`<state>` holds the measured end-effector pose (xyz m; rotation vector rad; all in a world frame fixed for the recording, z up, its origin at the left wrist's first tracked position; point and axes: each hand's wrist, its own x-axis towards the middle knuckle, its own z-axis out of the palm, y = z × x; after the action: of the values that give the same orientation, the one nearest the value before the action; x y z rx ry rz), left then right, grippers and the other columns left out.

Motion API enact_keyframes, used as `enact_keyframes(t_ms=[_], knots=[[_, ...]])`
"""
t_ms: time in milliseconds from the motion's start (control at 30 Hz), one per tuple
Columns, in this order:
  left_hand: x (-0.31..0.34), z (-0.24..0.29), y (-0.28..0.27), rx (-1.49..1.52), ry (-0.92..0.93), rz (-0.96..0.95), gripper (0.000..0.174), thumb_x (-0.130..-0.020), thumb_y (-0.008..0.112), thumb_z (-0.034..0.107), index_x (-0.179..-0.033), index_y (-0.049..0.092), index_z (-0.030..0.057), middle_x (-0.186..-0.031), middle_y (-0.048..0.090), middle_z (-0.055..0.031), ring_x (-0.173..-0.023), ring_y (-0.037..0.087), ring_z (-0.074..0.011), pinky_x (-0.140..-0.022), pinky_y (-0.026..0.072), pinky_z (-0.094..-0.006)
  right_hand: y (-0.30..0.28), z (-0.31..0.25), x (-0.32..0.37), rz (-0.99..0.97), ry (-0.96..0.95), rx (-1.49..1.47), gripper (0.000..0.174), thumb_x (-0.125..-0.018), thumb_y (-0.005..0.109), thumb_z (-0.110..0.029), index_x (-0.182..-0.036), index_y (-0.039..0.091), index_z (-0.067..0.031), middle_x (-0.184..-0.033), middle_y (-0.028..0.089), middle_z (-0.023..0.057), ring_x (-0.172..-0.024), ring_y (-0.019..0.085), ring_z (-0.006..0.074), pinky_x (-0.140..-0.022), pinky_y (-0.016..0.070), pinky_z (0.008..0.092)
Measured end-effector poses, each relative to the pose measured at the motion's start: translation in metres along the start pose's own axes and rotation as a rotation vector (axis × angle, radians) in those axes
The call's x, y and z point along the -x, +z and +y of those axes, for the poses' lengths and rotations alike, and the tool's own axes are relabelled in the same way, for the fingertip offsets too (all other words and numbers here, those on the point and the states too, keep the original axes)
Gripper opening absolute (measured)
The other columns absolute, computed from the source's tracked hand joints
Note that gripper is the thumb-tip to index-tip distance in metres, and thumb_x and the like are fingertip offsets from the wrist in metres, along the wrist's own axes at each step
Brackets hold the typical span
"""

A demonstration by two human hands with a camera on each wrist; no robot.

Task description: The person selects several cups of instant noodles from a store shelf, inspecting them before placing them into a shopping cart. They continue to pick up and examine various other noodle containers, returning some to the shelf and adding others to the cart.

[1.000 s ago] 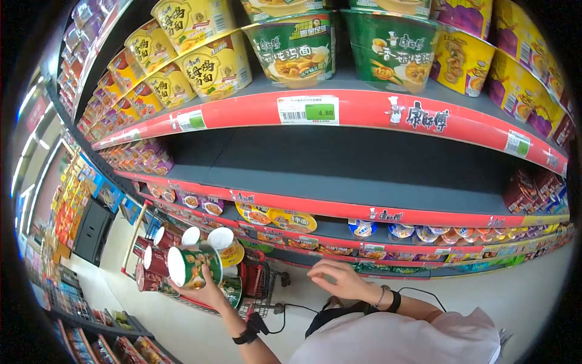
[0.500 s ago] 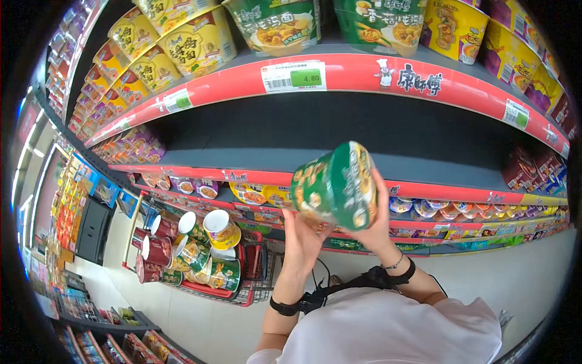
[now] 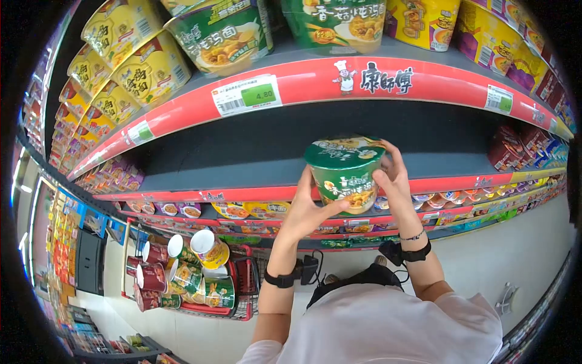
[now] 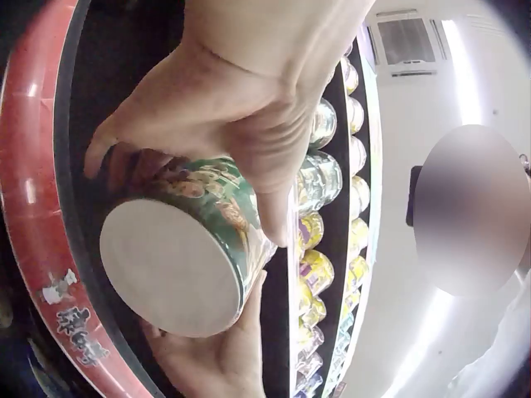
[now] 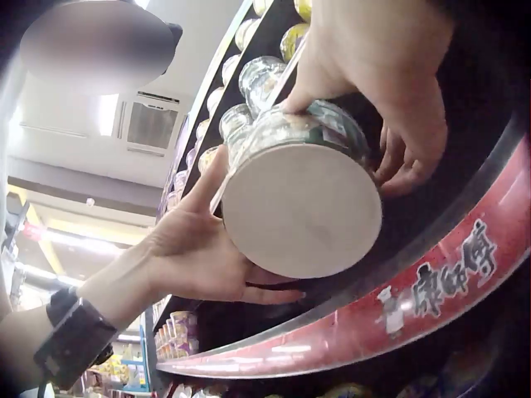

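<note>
Both hands grip a green noodle tub (image 3: 345, 173), upright with its green lid up, in front of a dark shelf. The left hand (image 3: 305, 209) holds its left side and lower front, thumb across the front. The right hand (image 3: 394, 179) curls round its right side. From the left wrist view, the tub's white base (image 4: 170, 267) faces the camera, the left hand (image 4: 241, 116) over one side and the right hand (image 4: 216, 356) opposite. The white base (image 5: 302, 211) also shows in the right wrist view, between the left hand (image 5: 187, 249) and right hand (image 5: 398, 91).
A red shelf edge (image 3: 309, 84) with price labels runs above, carrying yellow tubs (image 3: 148, 70) and green tubs (image 3: 227, 42). The lower shelf's red edge (image 3: 273, 189) passes behind the hands. A cart (image 3: 245, 285) at the lower left holds dark red, green and yellow tubs.
The left hand has moved from the cart to the shelf with the green tub, and the right hand has taken hold of it too. The tub has turned from tilted to upright, lid up.
</note>
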<state>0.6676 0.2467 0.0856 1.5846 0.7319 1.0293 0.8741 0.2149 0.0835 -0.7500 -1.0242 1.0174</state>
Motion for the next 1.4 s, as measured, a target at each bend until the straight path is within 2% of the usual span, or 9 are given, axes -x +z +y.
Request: enact_keyframes(t_ms=[67,133,200,333,767,1067,1200,1300,1400], knots=[[-0.021,0.001,0.000,-0.360,0.028,0.022,0.092,-0.068,0.086,0.026,-0.139,0.034,-0.0006,-0.141,0.039,-0.0196,-0.129,0.040,-0.0295,-0.107,0.0350,-0.0400,-0.009,0.005,-0.014,0.002,-0.090,0.127,0.077,-0.080,0.077,-0.020,-0.139,0.032,0.0009,-0.124,0.055,0.0151,-0.116,0.052,0.0208,-0.101,0.0397,0.0353],[-0.043,-0.012,-0.003,-0.324,0.055,0.027,0.098,-0.064,0.088,0.026,-0.140,0.033,-0.0016,-0.140,0.041,-0.0196,-0.130,0.040,-0.0293,-0.107,0.0343,-0.0405,-0.016,0.008,-0.023,0.029,-0.065,0.153,0.081,-0.077,0.079,-0.016,-0.140,0.031,0.0027,-0.130,0.052,0.0170,-0.121,0.050,0.0230,-0.104,0.0379,0.0367],[-0.060,-0.022,-0.006,-0.199,0.058,-0.020,0.101,-0.062,0.089,0.026,-0.142,0.032,0.0000,-0.139,0.043,-0.0191,-0.131,0.042,-0.0285,-0.108,0.0338,-0.0403,-0.029,0.026,-0.033,0.021,-0.235,0.359,0.085,-0.076,0.080,-0.015,-0.142,0.029,0.0041,-0.136,0.046,0.0185,-0.126,0.047,0.0262,-0.106,0.0357,0.0379],[-0.072,-0.051,-0.006,-0.092,0.148,-0.026,0.102,-0.066,0.087,0.019,-0.145,0.026,-0.0005,-0.137,0.046,-0.0193,-0.130,0.043,-0.0276,-0.110,0.0325,-0.0389,-0.041,0.034,-0.032,-0.018,-0.112,0.500,0.090,-0.078,0.080,-0.018,-0.145,0.025,0.0051,-0.140,0.041,0.0219,-0.129,0.044,0.0298,-0.106,0.0387,0.0414],[-0.067,-0.051,-0.011,-0.171,0.076,-0.070,0.107,-0.066,0.087,0.016,-0.149,0.020,0.0007,-0.142,0.042,-0.0201,-0.134,0.039,-0.0291,-0.110,0.0319,-0.0393,-0.038,0.033,-0.033,-0.064,-0.186,0.660,0.104,-0.073,0.083,-0.027,-0.148,0.016,0.0021,-0.143,0.035,0.0236,-0.129,0.044,0.0319,-0.103,0.0430,0.0427],[-0.060,-0.059,-0.005,-0.289,0.154,0.041,0.114,-0.063,0.089,0.021,-0.148,0.017,-0.0019,-0.148,0.032,-0.0206,-0.138,0.032,-0.0293,-0.113,0.0274,-0.0386,-0.034,0.034,-0.025,-0.014,-0.227,0.780,0.106,-0.072,0.082,-0.031,-0.148,0.015,0.0012,-0.148,0.027,0.0236,-0.135,0.034,0.0347,-0.108,0.0369,0.0438],[-0.056,-0.056,0.003,-0.496,0.349,0.251,0.117,-0.062,0.088,0.029,-0.148,0.016,-0.0033,-0.150,0.027,-0.0245,-0.138,0.030,-0.0358,-0.114,0.0250,-0.0416,-0.043,0.048,-0.026,0.086,-0.363,0.862,0.097,-0.076,0.078,-0.030,-0.148,0.020,0.0015,-0.151,0.025,0.0211,-0.139,0.028,0.0335,-0.110,0.0298,0.0431],[-0.031,-0.049,0.009,-0.578,0.432,0.341,0.111,-0.066,0.085,0.030,-0.147,0.018,-0.0029,-0.150,0.025,-0.0246,-0.139,0.025,-0.0392,-0.114,0.0238,-0.0447,-0.040,0.051,-0.023,0.114,-0.431,0.715,0.079,-0.084,0.064,-0.013,-0.148,0.020,0.0013,-0.152,0.025,0.0195,-0.141,0.024,0.0314,-0.115,0.0211,0.0430],[0.009,-0.057,0.008,-0.522,0.444,0.448,0.099,-0.073,0.081,0.028,-0.146,0.022,-0.0019,-0.148,0.028,-0.0228,-0.137,0.027,-0.0382,-0.113,0.0245,-0.0467,-0.040,0.061,-0.020,0.192,-0.572,0.629,0.058,-0.089,0.056,-0.007,-0.141,0.030,0.0042,-0.145,0.035,0.0187,-0.136,0.034,0.0302,-0.115,0.0227,0.0431]])
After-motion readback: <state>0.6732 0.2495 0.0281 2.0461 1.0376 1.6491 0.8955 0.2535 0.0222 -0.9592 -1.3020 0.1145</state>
